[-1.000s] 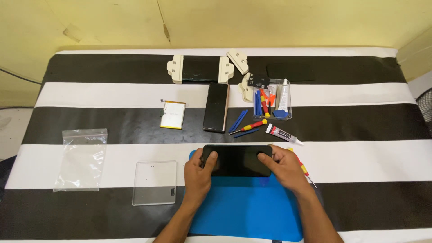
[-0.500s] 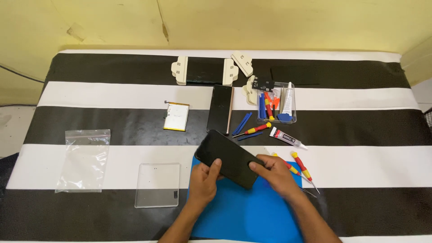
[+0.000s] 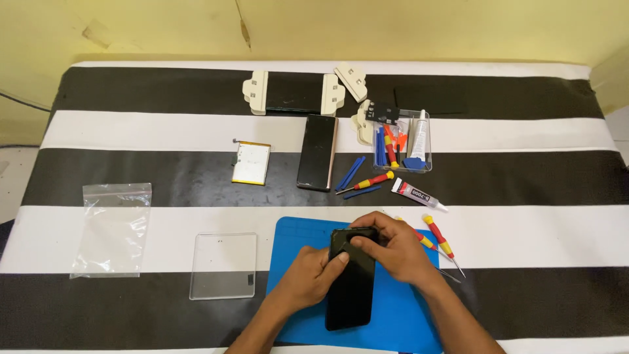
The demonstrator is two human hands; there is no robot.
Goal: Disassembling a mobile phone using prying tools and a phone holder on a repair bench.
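A black phone (image 3: 350, 295) lies lengthwise over the blue work mat (image 3: 400, 314), its far end held by both hands. My left hand (image 3: 308, 278) grips its left edge with the thumb pressed on the glass. My right hand (image 3: 392, 251) curls over the top end, fingers hooked on the upper corner. Two red-and-yellow screwdrivers (image 3: 440, 239) lie just right of my right hand.
A second dark phone (image 3: 317, 153) and a flat battery (image 3: 251, 163) lie on the striped cloth. Nearby are blue pry tools (image 3: 350, 176), a glue tube (image 3: 414, 193), a clear tool tray (image 3: 401, 141), beige clamps (image 3: 293, 93), a clear plastic plate (image 3: 223, 265) and a zip bag (image 3: 111, 226).
The phone was held crosswise with both hands, then tilted diagonally. Now it lies lengthwise on the mat, and both hands have gathered at its far end.
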